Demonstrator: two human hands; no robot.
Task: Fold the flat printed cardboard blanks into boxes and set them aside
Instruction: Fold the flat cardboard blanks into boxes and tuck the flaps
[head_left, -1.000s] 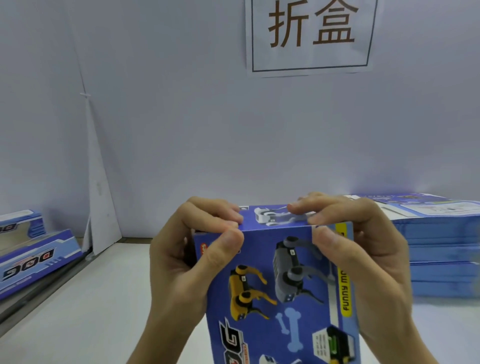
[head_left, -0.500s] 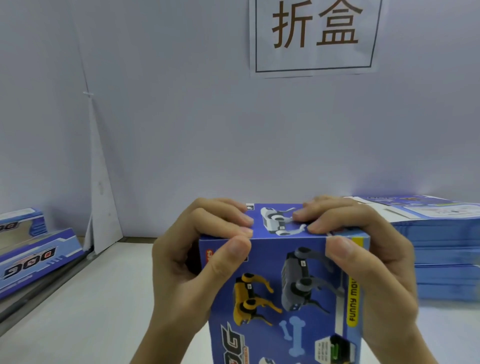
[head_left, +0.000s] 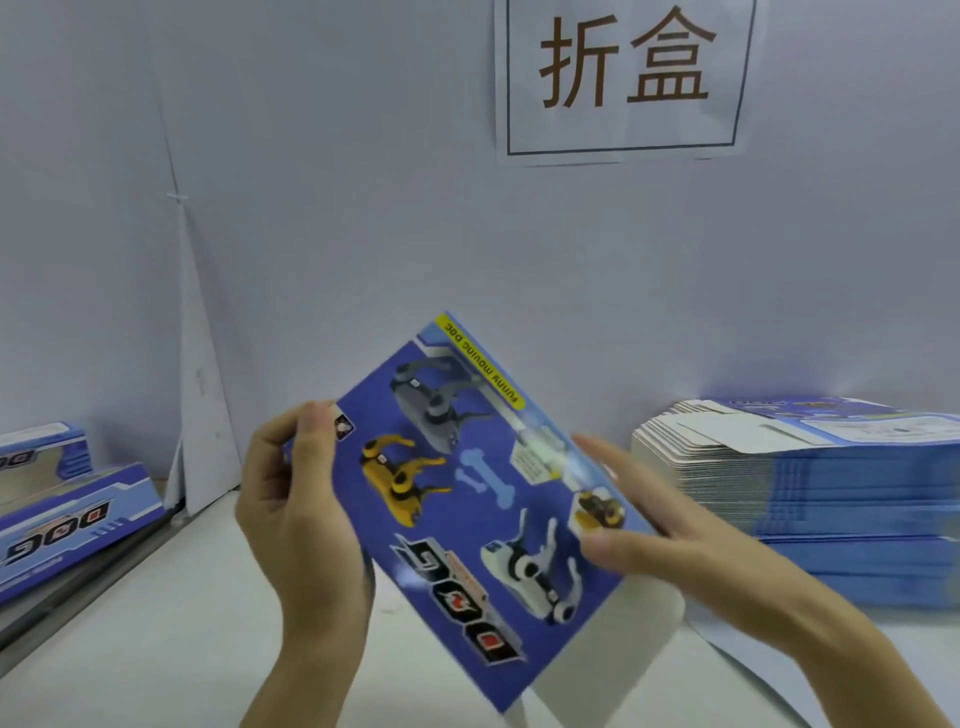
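Note:
A blue printed box (head_left: 467, 499) with robot-dog pictures is tilted in mid-air above the table, its big printed face toward me and its far end pointing up to the left. My left hand (head_left: 296, 499) grips its left edge, thumb on the face. My right hand (head_left: 644, 525) lies against its right edge with fingers stretched along the side, blurred by motion. A white unprinted flap (head_left: 613, 644) hangs open at the box's lower right. A tall stack of flat blue blanks (head_left: 810, 467) sits on the table at the right.
Two folded blue boxes (head_left: 67, 509) lie at the left edge on a darker ledge. A white table (head_left: 156, 649) runs beneath my hands. A grey wall stands behind, with a paper sign (head_left: 623, 78) and a leaning white sheet (head_left: 200, 415).
The box was upright with both hands pressing its top flap shut. It is now turned and tilted leftward, and my right hand has slid down to its side edge.

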